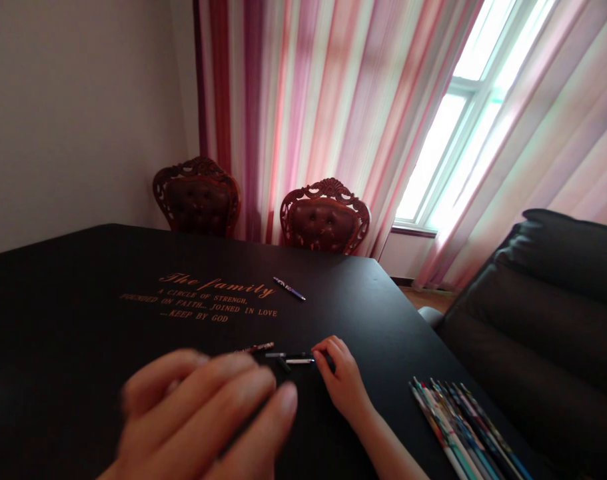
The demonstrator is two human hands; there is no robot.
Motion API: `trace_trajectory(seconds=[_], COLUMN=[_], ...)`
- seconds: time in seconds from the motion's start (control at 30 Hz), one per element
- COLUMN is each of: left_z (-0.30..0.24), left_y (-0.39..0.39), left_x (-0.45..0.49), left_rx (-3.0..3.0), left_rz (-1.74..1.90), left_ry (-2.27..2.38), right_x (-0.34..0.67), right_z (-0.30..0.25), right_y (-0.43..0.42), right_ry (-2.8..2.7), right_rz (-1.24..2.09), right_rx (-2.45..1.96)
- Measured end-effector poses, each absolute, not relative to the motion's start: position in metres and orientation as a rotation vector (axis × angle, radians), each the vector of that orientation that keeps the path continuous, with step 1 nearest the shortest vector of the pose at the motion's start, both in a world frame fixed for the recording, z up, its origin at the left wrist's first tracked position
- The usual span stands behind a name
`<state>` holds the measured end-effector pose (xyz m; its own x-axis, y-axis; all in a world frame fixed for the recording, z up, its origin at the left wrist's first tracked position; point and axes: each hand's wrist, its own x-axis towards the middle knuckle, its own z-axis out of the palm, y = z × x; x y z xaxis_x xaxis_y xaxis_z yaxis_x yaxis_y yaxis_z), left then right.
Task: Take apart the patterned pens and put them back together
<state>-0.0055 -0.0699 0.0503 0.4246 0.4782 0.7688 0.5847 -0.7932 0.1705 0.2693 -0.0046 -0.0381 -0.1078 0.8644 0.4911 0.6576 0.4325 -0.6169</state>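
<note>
My left hand [203, 417] is raised close to the camera and blurred, with its fingers stretched out together; I cannot see anything in it. My right hand [340, 377] rests on the black table [83, 320], its fingertips curled on the end of a thin pen part [298, 361]. Other small pen pieces [257, 348] lie just left of it on the table. One whole blue pen [289, 289] lies farther away, beside orange lettering [208, 300].
A row of several patterned pens [458, 430] lies at the table's right front edge. Two carved red chairs [324, 217] stand behind the table before striped pink curtains. A dark padded chair [543, 320] stands on the right.
</note>
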Motion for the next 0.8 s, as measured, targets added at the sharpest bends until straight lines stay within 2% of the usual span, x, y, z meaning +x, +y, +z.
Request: trace_trajectory(seconds=[0.17, 0.47, 0.8], left_z=[0.061, -0.001, -0.011], left_y=[-0.008, 0.024, 0.020], left_x=[0.024, 0.033, 0.034], left_rx=[-2.793, -2.974, -3.088], left_rz=[-1.003, -0.737, -0.794], left_ry=[-1.126, -1.018, -1.152], right_x=[0.269, 0.263, 0.260], right_z=[-0.036, -0.030, -0.031], right_y=[-0.005, -0.007, -0.007], right_ry=[-1.853, -2.009, -2.007], right_rz=[0.279, 0.195, 0.251], right_rx=[-1.323, -1.360, -1.418])
